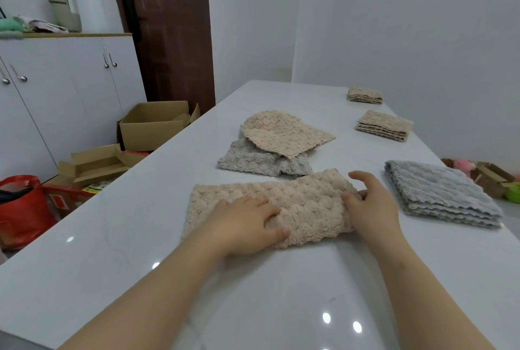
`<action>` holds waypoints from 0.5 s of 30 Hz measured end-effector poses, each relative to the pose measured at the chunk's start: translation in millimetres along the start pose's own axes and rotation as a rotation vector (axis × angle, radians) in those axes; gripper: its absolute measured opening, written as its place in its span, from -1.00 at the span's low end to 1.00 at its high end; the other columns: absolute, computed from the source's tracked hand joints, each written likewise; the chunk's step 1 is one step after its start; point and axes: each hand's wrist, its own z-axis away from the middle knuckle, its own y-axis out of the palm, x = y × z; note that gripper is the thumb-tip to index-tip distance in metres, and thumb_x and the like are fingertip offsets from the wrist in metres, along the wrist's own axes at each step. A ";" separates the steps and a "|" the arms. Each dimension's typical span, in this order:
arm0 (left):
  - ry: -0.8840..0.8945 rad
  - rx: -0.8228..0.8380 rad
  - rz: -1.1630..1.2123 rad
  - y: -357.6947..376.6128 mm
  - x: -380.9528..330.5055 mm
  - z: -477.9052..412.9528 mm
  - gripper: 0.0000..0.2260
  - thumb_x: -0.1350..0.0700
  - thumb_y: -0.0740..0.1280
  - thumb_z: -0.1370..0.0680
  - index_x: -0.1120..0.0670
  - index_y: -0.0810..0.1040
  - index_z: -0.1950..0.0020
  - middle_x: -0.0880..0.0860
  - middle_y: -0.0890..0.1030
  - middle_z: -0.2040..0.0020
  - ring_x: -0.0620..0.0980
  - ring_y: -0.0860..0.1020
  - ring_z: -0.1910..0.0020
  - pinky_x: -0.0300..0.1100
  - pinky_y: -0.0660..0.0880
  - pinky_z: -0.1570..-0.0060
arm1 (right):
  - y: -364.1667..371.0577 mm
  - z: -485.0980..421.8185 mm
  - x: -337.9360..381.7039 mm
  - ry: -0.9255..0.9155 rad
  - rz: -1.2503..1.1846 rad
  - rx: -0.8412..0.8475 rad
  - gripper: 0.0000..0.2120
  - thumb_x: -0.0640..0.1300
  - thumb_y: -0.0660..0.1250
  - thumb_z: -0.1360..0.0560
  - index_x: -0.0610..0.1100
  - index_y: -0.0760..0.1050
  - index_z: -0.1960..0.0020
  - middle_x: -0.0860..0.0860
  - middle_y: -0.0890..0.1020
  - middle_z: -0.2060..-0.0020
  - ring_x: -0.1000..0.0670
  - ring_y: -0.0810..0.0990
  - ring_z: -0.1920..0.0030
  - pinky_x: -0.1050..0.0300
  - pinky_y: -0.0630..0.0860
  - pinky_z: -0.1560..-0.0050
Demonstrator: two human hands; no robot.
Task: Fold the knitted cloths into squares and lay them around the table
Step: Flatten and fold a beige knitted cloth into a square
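Observation:
A beige knitted cloth [304,203], folded into a long strip, lies across the white table [140,251] in front of me. My left hand [247,223] presses flat on its left-middle part with fingers spread. My right hand [371,203] grips the strip's right end, thumb under the edge. Behind it lie two unfolded cloths, a beige one [284,133] overlapping a grey one [261,162]. Along the right side sit a folded grey square [441,195] and two folded beige squares [384,124] [364,95].
The table's left edge runs diagonally; beyond it on the floor are open cardboard boxes [154,124] and a red bag [22,209]. White cabinets [56,90] and a brown door [168,26] stand at the left. Boxes and toys [489,178] lie past the right edge.

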 end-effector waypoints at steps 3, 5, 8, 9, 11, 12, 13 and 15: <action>-0.015 -0.192 0.025 8.3 0.3 -1.8 -0.55 -0.32 0.03 -0.51 -0.15 0.34 -0.30 -0.09 0.29 -0.43 -0.02 0.18 -0.46 0.10 0.10 -0.37 | -1.1 -0.8 -1.1 0.079 -0.069 0.021 -0.60 -0.19 0.29 -0.48 0.00 0.38 -0.30 0.04 0.54 0.23 -0.03 0.54 0.15 0.13 0.42 0.15; -0.027 -0.119 0.004 20.9 2.5 -1.6 -0.45 -0.35 -0.04 -0.51 -0.20 0.08 -0.47 -0.11 0.02 -0.54 -0.04 -0.06 -0.53 0.13 -0.10 -0.45 | -2.9 -3.0 -1.4 0.137 -0.101 0.057 -0.56 -0.20 0.33 -0.45 -0.01 0.36 -0.31 0.01 0.56 0.22 0.00 0.55 0.19 0.13 0.46 0.22; -0.037 -0.051 -0.039 24.1 5.8 -2.8 -0.39 -0.35 -0.10 -0.51 -0.19 -0.16 -0.51 -0.11 -0.12 -0.55 -0.04 -0.18 -0.53 0.12 -0.20 -0.46 | -3.7 -5.0 -3.0 0.163 -0.059 0.097 -0.53 -0.25 0.33 -0.42 -0.04 0.39 -0.30 0.01 0.56 0.25 -0.02 0.56 0.20 0.14 0.45 0.22; -0.039 -0.046 -0.040 23.0 6.0 -3.6 -0.39 -0.35 -0.10 -0.52 -0.18 -0.16 -0.51 -0.10 -0.13 -0.55 -0.03 -0.19 -0.53 0.12 -0.21 -0.46 | -3.1 -5.1 -2.9 0.156 -0.054 0.097 -0.54 -0.26 0.32 -0.41 -0.04 0.40 -0.28 0.01 0.57 0.24 -0.03 0.56 0.19 0.14 0.44 0.22; -0.039 -0.027 -0.041 22.5 5.5 -5.3 -0.39 -0.35 -0.11 -0.52 -0.17 -0.15 -0.51 -0.10 -0.14 -0.55 -0.03 -0.19 -0.52 0.13 -0.22 -0.46 | -2.7 -4.4 -1.1 0.137 -0.088 0.079 -0.56 -0.27 0.30 -0.42 -0.02 0.42 -0.27 0.00 0.58 0.22 -0.02 0.57 0.20 0.15 0.44 0.24; -0.038 -0.020 -0.046 23.3 5.6 -5.6 -0.38 -0.35 -0.11 -0.52 -0.17 -0.14 -0.51 -0.10 -0.15 -0.55 -0.03 -0.19 -0.52 0.13 -0.21 -0.46 | -3.4 -3.5 1.2 0.126 -0.117 0.063 -0.57 -0.26 0.31 -0.42 -0.01 0.43 -0.26 -0.01 0.59 0.20 -0.02 0.58 0.19 0.13 0.47 0.22; -0.031 -0.022 -0.052 23.0 6.2 -5.5 -0.38 -0.35 -0.11 -0.51 -0.17 -0.14 -0.52 -0.10 -0.15 -0.55 -0.03 -0.19 -0.52 0.13 -0.21 -0.46 | -4.6 -3.2 4.0 0.121 -0.151 0.047 -0.57 -0.26 0.32 -0.42 -0.01 0.43 -0.26 -0.03 0.59 0.18 -0.03 0.59 0.18 0.08 0.51 0.16; -0.012 -0.033 -0.056 21.9 9.9 -5.0 -0.38 -0.36 -0.12 -0.51 -0.17 -0.15 -0.51 -0.10 -0.14 -0.55 -0.04 -0.19 -0.52 0.11 -0.21 -0.46 | -7.9 -2.6 9.0 0.128 -0.230 0.047 -0.57 -0.28 0.33 -0.42 -0.01 0.43 -0.25 -0.07 0.59 0.13 -0.05 0.61 0.16 0.03 0.55 0.12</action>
